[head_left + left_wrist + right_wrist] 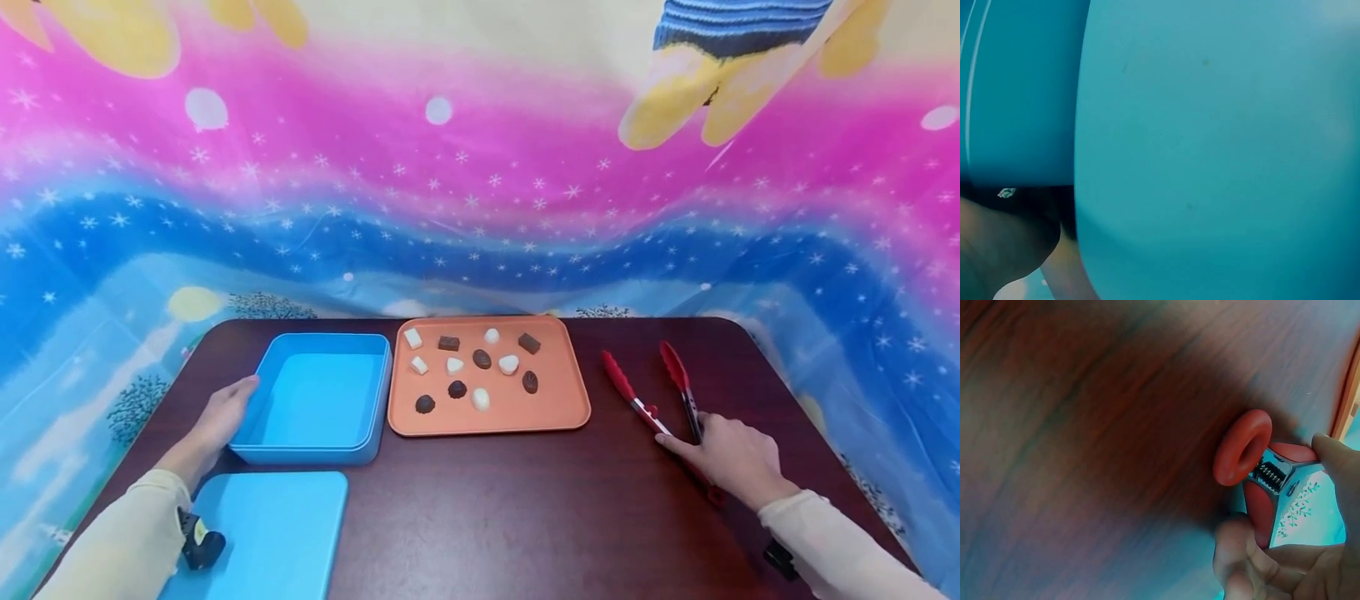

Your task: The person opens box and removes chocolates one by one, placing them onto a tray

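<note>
At the left side of a blue square box (318, 400), my left hand (221, 414) holds the wall, its fingertips right at the rim. The box stands without its lid and nothing lies in it. In the left wrist view the hand (1010, 247) shows dimly below the box wall (1022, 106). My right hand (731, 457) grips red-and-silver tongs (637, 404) by the handles, their red tips spread apart and pointing away from me. A red pull ring (1230, 464) and a spring show at the tongs' handle end, with thumb and fingers around the handles.
An orange tray (547, 412) right of the box carries several dark and white chocolates (482, 359), shaped as blocks, hearts, domes and ovals. A flat blue lid (277, 525) lies in front of the box, under my left forearm. A patterned cloth (480, 225) hangs behind the brown table (480, 517).
</note>
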Demonstrator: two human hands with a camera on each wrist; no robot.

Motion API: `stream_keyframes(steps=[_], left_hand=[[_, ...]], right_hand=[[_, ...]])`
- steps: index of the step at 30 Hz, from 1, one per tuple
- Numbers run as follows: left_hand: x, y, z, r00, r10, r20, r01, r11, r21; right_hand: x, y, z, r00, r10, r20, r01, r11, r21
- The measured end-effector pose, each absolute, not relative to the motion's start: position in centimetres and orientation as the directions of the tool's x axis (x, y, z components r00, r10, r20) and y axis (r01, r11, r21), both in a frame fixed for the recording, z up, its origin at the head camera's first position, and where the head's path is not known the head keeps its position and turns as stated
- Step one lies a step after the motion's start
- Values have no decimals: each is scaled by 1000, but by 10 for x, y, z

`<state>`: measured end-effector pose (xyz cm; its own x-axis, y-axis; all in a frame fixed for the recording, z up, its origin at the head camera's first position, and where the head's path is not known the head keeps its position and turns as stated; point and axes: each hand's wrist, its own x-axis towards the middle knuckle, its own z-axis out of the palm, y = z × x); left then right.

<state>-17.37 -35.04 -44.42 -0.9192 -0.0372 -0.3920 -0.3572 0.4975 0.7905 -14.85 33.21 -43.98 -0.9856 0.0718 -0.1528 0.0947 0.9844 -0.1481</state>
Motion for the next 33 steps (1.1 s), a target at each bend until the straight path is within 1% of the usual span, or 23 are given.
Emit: stream_keyframes(steps=[4, 8, 11, 17, 22, 25, 30, 33], left_hand=[[-175, -351, -441, -918, -52, -393, -364, 501, 785], [-175, -349, -442, -917, -49, -395, -369, 476, 798], [-173, -346, -441, -925, -68, -373, -360, 466, 808], [-166, -345, -433, -952, -165, -259, -306, 454, 837], [-165, -340, -424, -961, -236, -143, -241, 462, 854], [-165, -337, -417, -962, -266, -68, -196, 492, 848], [-165, -328, -401, -943, -321, 87, -125, 584, 802], [-163, -320, -390, -928, -321, 190, -60, 630, 774]], right_hand=[[-150, 332, -440, -985, 72, -158, 97, 983, -159], [-150, 336, -440, -984, 67, -168, 95, 981, -167], [-148, 336, -438, -981, 69, -181, 102, 978, -180], [-146, 336, -434, -977, 78, -200, 119, 972, -201], [-149, 336, -426, -981, 85, -177, 124, 967, -223], [-150, 334, -419, -988, 88, -130, 117, 964, -239], [-152, 328, -405, -996, 86, 37, 73, 960, -271], [-152, 319, -398, -992, 77, 102, 44, 956, -290]])
